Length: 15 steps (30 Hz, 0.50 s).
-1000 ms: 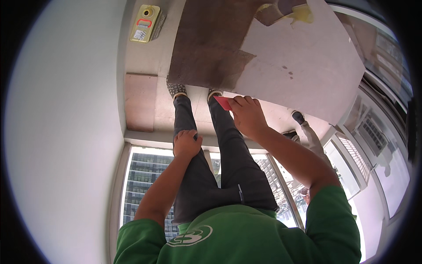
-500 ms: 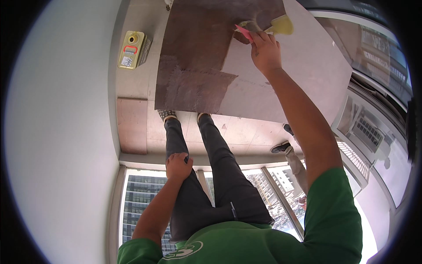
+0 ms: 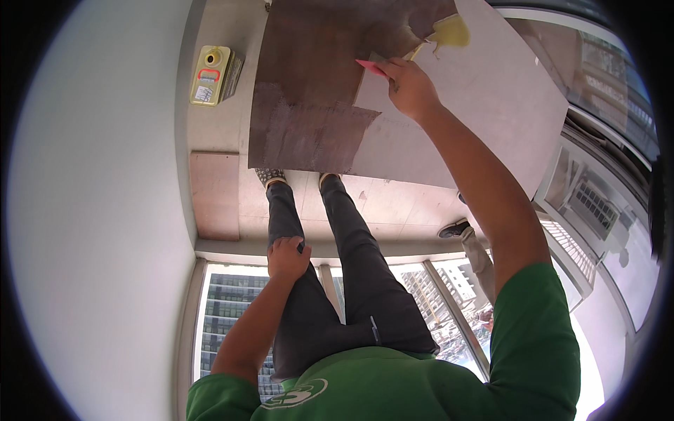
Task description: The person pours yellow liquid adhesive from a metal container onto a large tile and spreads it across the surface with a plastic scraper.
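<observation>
My right hand (image 3: 414,88) grips a pink flat spreader (image 3: 373,68), its edge against a large board (image 3: 484,105) with brown coating (image 3: 316,42) over its left part. The spreader is where the brown meets the pale bare face. A yellow-green puddle (image 3: 451,31) lies on the board beyond the hand, with a thin yellow streak leading toward it. My left hand (image 3: 288,258) rests on my left leg near the knee, its fingers curled; a small dark thing shows at the fingertips, too small to name.
A yellowish metal can (image 3: 210,76) with a round spout stands on the floor at left. Near the wall lies a brown panel (image 3: 215,196). Another person's shoe (image 3: 455,229) shows at right, under the board's edge. Windows (image 3: 235,309) run along behind me.
My right hand has moved left and slightly nearer with the pink spreader. Brown now covers the patch where it was working. The left hand stays on the leg.
</observation>
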### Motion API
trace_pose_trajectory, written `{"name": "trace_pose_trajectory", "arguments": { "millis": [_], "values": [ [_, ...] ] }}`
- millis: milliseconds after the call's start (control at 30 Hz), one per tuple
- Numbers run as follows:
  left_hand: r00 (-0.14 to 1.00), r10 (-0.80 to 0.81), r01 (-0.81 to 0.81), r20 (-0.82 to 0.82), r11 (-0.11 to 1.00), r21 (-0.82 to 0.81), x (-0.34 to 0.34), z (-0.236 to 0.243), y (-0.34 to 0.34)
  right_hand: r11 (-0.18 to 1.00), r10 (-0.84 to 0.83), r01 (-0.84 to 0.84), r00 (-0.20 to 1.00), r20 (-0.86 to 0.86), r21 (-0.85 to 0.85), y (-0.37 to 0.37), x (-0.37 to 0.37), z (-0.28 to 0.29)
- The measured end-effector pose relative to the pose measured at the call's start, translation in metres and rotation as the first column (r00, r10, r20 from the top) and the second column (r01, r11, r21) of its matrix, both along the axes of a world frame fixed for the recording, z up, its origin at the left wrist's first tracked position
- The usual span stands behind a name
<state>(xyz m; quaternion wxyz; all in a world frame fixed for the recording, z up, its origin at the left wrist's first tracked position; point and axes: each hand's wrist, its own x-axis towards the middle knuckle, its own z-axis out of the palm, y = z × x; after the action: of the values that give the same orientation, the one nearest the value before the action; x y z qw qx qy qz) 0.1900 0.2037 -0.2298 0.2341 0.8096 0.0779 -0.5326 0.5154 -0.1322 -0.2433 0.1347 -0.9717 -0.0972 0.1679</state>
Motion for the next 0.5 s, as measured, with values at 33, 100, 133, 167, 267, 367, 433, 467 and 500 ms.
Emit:
{"name": "trace_pose_trajectory", "arguments": {
  "millis": [33, 100, 133, 167, 267, 367, 433, 467, 500],
  "values": [
    [1.0, -0.002, 0.002, -0.004, 1.0, 0.006, 0.0, 0.001, 0.001, 0.999, 0.034, -0.034, 0.999, 0.0, 0.014, 0.006, -0.017, 0.0],
    [1.0, -0.002, 0.003, -0.008, 1.0, 0.015, 0.002, 0.001, 0.0, 0.994, 0.103, -0.104, 0.995, 0.004, 0.038, 0.02, -0.053, 0.007],
    [1.0, -0.007, 0.007, -0.004, 1.0, 0.014, 0.001, 0.001, 0.0, 0.992, 0.123, -0.122, 0.992, -0.02, 0.041, 0.027, -0.07, 0.009],
    [1.0, -0.014, 0.014, 0.001, 1.0, 0.011, 0.0, 0.0, 0.0, 0.989, 0.14, -0.138, 0.989, -0.044, 0.044, 0.032, -0.088, 0.011],
    [1.0, -0.016, 0.016, 0.002, 1.0, 0.008, 0.002, 0.001, 0.001, 0.978, 0.198, -0.194, 0.979, -0.053, 0.071, 0.046, -0.144, 0.014],
    [1.0, -0.018, 0.018, -0.005, 1.0, 0.004, 0.004, 0.001, 0.002, 0.97, 0.24, -0.233, 0.957, -0.161, 0.063, 0.056, -0.19, 0.022],
    [1.0, -0.029, 0.029, -0.011, 1.0, 0.004, 0.007, 0.002, 0.002, 0.968, 0.248, -0.244, 0.932, -0.263, 0.05, 0.058, -0.212, 0.032],
    [0.999, -0.034, 0.035, -0.016, 0.999, 0.002, 0.009, 0.002, 0.001, 0.968, 0.247, -0.249, 0.909, -0.336, 0.038, 0.059, -0.219, 0.039],
    [0.999, -0.04, 0.04, -0.021, 0.999, -0.001, 0.011, 0.001, 0.001, 0.967, 0.243, -0.255, 0.88, -0.408, 0.026, 0.057, -0.222, 0.043]
  ]
}}
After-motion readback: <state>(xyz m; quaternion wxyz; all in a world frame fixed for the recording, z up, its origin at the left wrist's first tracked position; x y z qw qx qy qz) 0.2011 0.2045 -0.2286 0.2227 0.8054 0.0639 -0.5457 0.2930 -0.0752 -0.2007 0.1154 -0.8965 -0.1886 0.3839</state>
